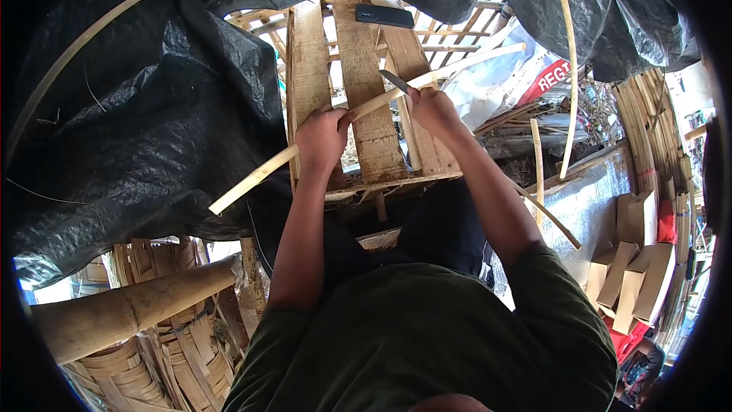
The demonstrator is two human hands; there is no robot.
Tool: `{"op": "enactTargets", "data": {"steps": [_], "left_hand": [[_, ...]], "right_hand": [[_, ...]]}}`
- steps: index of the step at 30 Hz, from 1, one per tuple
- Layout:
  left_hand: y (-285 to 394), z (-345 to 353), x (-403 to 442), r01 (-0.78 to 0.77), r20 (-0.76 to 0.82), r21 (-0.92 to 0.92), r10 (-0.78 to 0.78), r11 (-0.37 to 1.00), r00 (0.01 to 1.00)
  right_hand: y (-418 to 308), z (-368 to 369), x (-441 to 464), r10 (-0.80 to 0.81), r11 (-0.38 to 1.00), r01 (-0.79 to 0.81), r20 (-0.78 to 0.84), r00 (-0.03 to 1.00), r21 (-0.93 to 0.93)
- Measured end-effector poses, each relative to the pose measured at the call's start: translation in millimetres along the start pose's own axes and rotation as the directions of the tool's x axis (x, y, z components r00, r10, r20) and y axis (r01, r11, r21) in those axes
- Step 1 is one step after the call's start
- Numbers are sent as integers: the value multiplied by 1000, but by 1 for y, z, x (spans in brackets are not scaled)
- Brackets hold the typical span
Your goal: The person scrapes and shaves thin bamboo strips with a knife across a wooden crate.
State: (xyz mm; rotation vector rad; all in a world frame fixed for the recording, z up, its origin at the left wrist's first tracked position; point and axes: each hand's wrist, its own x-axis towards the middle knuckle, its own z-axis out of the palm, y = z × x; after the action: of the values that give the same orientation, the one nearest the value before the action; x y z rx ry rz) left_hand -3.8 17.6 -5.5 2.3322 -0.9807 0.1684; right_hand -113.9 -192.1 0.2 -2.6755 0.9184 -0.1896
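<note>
A long pale bamboo strip (255,178) runs slantwise across a slatted wooden bench (371,137), its far end up at the right. My left hand (322,136) is closed around the strip near its middle. Farther along it, my right hand (437,112) grips a knife; the handle is hidden in my fingers. The knife's dark blade (394,81) points up and left and lies close over the strip. Whether its edge touches the bamboo, I cannot tell.
A black phone (385,15) lies on the bench's far end. Black plastic sheeting (145,107) hangs at the left and overhead. A thick bamboo pole (133,309) is at lower left. Cardboard boxes (629,278) stand at the right, and a white sack (503,76) lies beyond the bench.
</note>
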Motion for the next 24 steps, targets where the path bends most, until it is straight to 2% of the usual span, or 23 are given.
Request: {"op": "enactTargets", "data": {"steps": [2, 3, 4, 6, 7, 8, 10, 11, 12, 14, 17, 18, 20, 22, 24], "left_hand": [[-1, 0, 0, -24, -36, -34, 23, 999, 999], [-1, 0, -1, -21, -39, -31, 20, 999, 999], [0, 0, -2, -20, -33, -19, 20, 1000, 999], [0, -1, 0, -19, -33, -4, 19, 1000, 999], [0, -1, -2, -14, -6, 14, 14, 1000, 1000], [-1, 0, -2, -13, 21, 31, 13, 999, 1000], [0, 1, -3, -28, -13, 14, 28, 1000, 1000], [1, 2, -3, -39, -50, -6, 38, 999, 998], [3, 0, -3, -38, -52, -9, 37, 999, 998], [5, -5, -2, -12, -5, 3, 12, 1000, 1000], [4, -5, -1, 15, 10, 16, -15, 1000, 1000], [6, -7, -1, 15, 9, 20, -15, 1000, 1000], [10, -11, -3, 7, 36, 34, -8, 999, 999], [9, -9, -4, -9, 33, 59, 7, 998, 999], [7, -5, -6, -24, 32, 82, 22, 996, 999]], "right_hand": [[55, 28, 26, -149, 984, 138, -100, 984, -114], [53, 15, 29, 55, 998, -51, -112, 992, 41], [52, 14, 30, 178, 975, -161, -107, 978, 152], [37, 28, 21, 204, 963, -155, -219, 954, 221], [34, 30, 15, 71, 988, -25, -298, 952, 154], [39, 22, 16, 79, 987, -32, -299, 951, 159], [54, -4, 25, 149, 979, -147, 1, 989, 140], [37, -42, 18, 267, 939, -299, 189, 945, 168], [64, -26, 28, 200, 972, -201, 15, 980, 125], [66, -29, 27, 332, 914, -336, 57, 941, 227], [79, 6, 32, 268, 940, -237, -102, 958, 245], [71, -8, 28, 267, 940, -235, -101, 959, 249], [46, -55, 16, 370, 887, -401, 169, 914, 227], [56, -54, 22, 349, 887, -394, 209, 913, 242], [62, -42, 23, 144, 961, -124, -65, 987, 249]]}}
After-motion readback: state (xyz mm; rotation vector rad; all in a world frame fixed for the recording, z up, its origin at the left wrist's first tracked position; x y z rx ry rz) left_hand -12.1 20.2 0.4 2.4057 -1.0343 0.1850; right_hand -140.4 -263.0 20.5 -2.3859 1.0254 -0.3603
